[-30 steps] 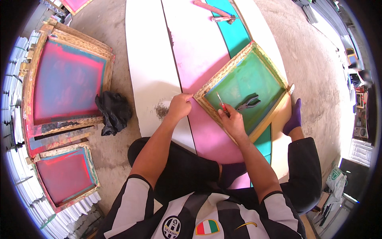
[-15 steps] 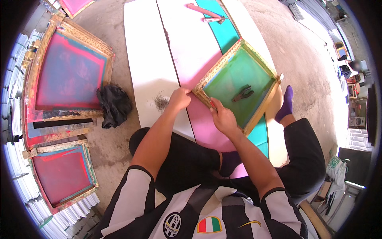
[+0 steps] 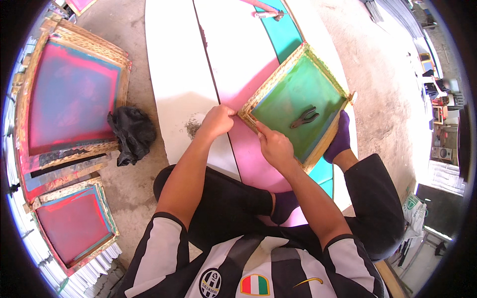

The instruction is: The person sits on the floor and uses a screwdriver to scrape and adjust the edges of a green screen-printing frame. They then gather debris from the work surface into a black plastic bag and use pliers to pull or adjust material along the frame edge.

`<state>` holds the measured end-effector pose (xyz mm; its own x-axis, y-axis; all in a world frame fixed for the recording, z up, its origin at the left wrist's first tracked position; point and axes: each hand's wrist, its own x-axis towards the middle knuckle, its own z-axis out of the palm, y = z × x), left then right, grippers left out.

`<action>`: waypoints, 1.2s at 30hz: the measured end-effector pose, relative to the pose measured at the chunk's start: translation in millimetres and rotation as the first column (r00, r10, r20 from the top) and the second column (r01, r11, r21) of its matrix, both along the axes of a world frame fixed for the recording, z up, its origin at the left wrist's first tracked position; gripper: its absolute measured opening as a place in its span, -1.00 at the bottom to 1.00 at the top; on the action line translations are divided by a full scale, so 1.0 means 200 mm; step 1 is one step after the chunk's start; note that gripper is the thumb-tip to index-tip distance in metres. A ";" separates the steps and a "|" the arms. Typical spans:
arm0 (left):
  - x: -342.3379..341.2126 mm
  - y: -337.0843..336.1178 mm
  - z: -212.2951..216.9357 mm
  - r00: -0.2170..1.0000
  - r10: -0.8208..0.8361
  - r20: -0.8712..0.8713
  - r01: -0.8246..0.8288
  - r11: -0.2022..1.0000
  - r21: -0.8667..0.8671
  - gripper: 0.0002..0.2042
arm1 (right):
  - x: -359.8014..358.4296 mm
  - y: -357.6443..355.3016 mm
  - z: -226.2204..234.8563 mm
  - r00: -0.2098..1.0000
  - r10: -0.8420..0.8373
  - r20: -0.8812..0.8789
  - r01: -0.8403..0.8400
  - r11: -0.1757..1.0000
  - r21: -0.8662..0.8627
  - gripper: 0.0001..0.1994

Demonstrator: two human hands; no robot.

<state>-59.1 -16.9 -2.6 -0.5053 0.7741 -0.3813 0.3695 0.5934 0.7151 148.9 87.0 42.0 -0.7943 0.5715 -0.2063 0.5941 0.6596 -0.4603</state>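
A wooden screen printing frame (image 3: 325, 149) with green mesh (image 3: 278, 107) lies tilted across the boards in front of me. My left hand (image 3: 217, 122) is closed, its thumb and forefinger pinching at the frame's left corner. On the frame's near-left bar rests my right hand (image 3: 276, 147), its fingers curled and closed. Whatever sits inside that grip is hidden. Dark-handled pliers (image 3: 304, 118) lie on the mesh, with neither hand touching them.
White, pink and teal boards (image 3: 181, 64) lie under the frame. A hammer (image 3: 277, 14) and a white marker-like stick (image 3: 265, 15) are at the far end. Left stand two red-meshed screen frames (image 3: 74, 94) and a black plastic bag (image 3: 131, 134). My purple-socked foot (image 3: 339, 136) touches the frame's right side.
My right foot has moved left against the frame. My right hand has slid slightly up-left along the bar, and a red bit seen at its fingers no longer shows. The whole view has shifted slightly.
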 end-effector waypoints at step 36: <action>-0.03 0.04 -0.05 0.985 0.136 0.106 -0.135 0.991 -0.014 -0.78 | -0.10 -0.02 0.11 0.989 -0.021 0.146 0.015 0.999 0.042 -0.63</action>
<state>-65.4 -8.0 -13.5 -0.5613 0.6987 -0.4437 0.2074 0.6377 0.7419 129.1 82.2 64.7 -0.7470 0.5956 -0.2954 0.6648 0.6648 -0.3408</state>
